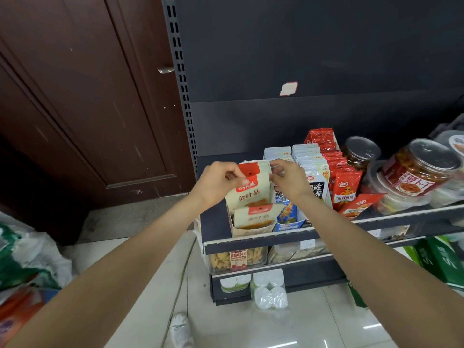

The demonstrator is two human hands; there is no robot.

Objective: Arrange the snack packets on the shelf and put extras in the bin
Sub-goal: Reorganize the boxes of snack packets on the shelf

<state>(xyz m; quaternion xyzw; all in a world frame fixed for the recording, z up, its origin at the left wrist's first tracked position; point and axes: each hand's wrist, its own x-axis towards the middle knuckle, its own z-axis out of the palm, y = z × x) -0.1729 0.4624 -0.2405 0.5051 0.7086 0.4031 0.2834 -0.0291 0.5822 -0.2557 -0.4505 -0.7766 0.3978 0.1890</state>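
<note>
Snack packets upright in cardboard box, both hands pinching tops

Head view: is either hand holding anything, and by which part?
Both hands pinch the cream snack packets standing in the cardboard display box: left hand at the red top edge, right hand at the top right corner.

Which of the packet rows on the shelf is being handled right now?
The leftmost row, cream packets with red tops in the cardboard tray. Both the left hand and right hand pinch its packets; the white and red rows stand untouched.
</note>
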